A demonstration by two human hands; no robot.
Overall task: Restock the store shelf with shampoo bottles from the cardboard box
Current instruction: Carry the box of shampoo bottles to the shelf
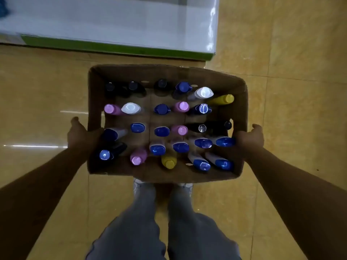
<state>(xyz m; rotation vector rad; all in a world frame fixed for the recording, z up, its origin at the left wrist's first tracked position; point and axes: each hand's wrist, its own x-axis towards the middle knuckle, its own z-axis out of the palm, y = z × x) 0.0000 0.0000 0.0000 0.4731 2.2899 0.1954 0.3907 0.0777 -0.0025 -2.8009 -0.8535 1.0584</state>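
I hold the cardboard box between my two hands, above the tan floor. My left hand grips the left wall, thumb up outside, fingers curled over the rim. My right hand grips the right wall likewise. Shampoo bottles stand and lean inside, caps blue, pink, white, yellow and black. The store shelf lies just beyond the box's far wall.

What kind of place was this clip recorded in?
Probably a shop aisle: a white shelf with a green front strip, glossy floor tiles, and an open cardboard box of mixed bottles held in both hands.
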